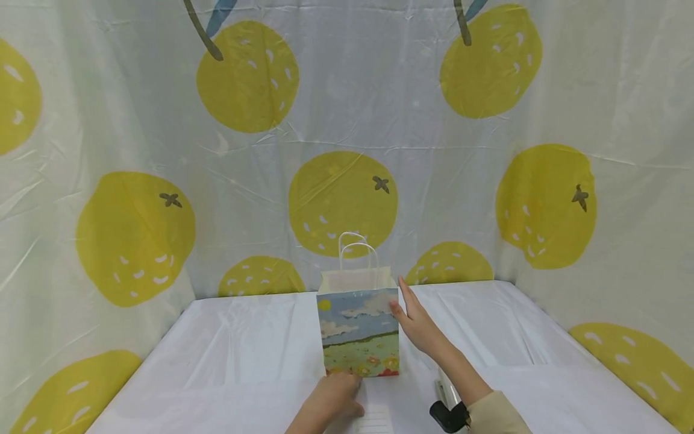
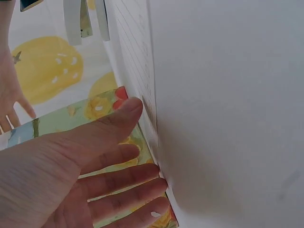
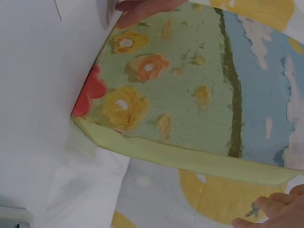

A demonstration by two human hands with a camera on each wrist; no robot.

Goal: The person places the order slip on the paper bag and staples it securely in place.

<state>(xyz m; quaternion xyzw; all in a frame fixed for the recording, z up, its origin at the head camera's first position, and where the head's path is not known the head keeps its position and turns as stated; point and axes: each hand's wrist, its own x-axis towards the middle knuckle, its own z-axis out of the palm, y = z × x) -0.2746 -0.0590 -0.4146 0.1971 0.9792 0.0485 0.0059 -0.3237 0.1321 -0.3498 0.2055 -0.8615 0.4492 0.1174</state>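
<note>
A paper gift bag (image 1: pixel 360 337) stands upright on the white-covered table, its two white handles (image 1: pixel 360 246) raised. Its front is printed with a blue sky, clouds and a flowered meadow. My left hand (image 1: pixel 335 398) is low at the bag's front; in the left wrist view its fingers lie extended along the printed front, tips near the bottom edge. My right hand (image 1: pixel 420 322) is at the bag's right side, fingers straight, thumb toward the front corner. A lined white paper (image 2: pixel 135 42) lies before the bag, partly hidden by my left hand in the head view.
A white and grey object (image 1: pixel 447 389) lies on the table to the right, partly behind my right forearm; its kind is unclear. A black device (image 1: pixel 449 416) sits by the right wrist. A curtain printed with yellow fruit (image 1: pixel 343 202) hangs behind the table (image 1: pixel 244 343).
</note>
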